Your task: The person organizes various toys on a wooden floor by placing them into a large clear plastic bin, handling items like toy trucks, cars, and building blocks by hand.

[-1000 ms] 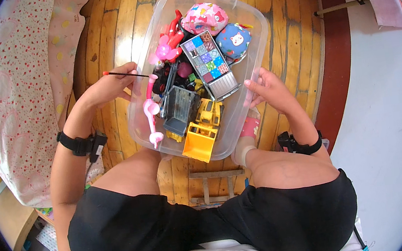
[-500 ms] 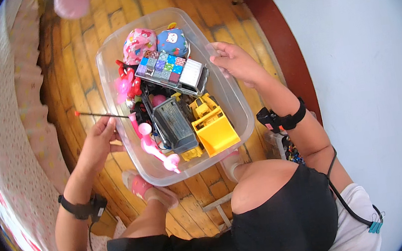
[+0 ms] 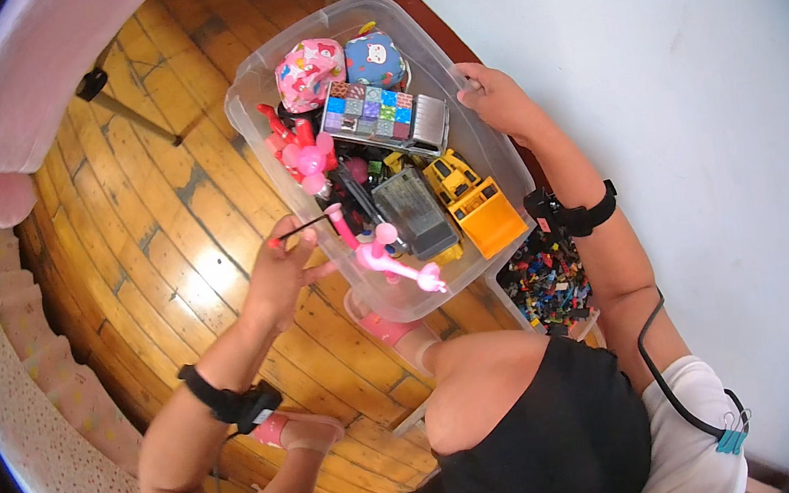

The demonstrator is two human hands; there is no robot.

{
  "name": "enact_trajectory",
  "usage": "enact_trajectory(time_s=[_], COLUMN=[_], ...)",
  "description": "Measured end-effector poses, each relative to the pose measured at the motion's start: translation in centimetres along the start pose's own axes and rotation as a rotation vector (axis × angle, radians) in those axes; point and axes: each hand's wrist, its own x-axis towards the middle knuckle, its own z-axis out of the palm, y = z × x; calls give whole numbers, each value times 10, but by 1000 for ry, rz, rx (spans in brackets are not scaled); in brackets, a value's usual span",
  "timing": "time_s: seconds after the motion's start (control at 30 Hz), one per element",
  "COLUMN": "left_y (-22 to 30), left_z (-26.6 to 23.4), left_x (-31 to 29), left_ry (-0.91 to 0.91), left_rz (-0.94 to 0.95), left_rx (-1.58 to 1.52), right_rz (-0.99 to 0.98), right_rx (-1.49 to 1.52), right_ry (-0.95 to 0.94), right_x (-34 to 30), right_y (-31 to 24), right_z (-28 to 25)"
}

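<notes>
Between my two hands is a clear plastic bin [image 3: 505,156] full of toys. My right hand [image 3: 500,103] grips its far right rim, fingers wrapped over the edge. At the left side my left hand [image 3: 282,278] closes on the rim, thumb and fingers partly spread. Inside lie a pink patterned pouch [image 3: 312,71], a blue pouch [image 3: 375,58], a toy vehicle with colourful squares [image 3: 366,112], a grey toy truck bed [image 3: 416,212] and a yellow toy loader [image 3: 488,217]. A pink plastic toy [image 3: 394,260] rests along the near left side. A thin black rod [image 3: 302,228] sticks out above my left hand.
A smaller box of mixed toy bricks [image 3: 549,285] stands under the bin's near right corner, by the white wall [image 3: 683,112]. Ruffled bedding [image 3: 16,293] hangs at the left. A pink padded thing [image 3: 15,125] and a thin metal leg [image 3: 137,115] are at the far left.
The bin has shifted right toward the wall with both hands on it. More of the brick box and of the floor at the left shows; the view has turned.
</notes>
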Motion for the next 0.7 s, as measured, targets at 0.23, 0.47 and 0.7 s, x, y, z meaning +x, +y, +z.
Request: enact_trajectory(time_s=[0.23, 0.47, 0.7], left_y=[-19, -17, -3], left_z=[-10, -6, -14], left_x=[14, 13, 3], left_ry=[-194, -216, -144], left_rz=[54, 58, 22], left_rx=[-137, -85, -57], right_rz=[70, -127, -295], right_rx=[-225, -623, -407], right_ry=[139, 200, 260], right_x=[-10, -58, -84], right_y=[-32, -86, -138], right_z=[16, 24, 54])
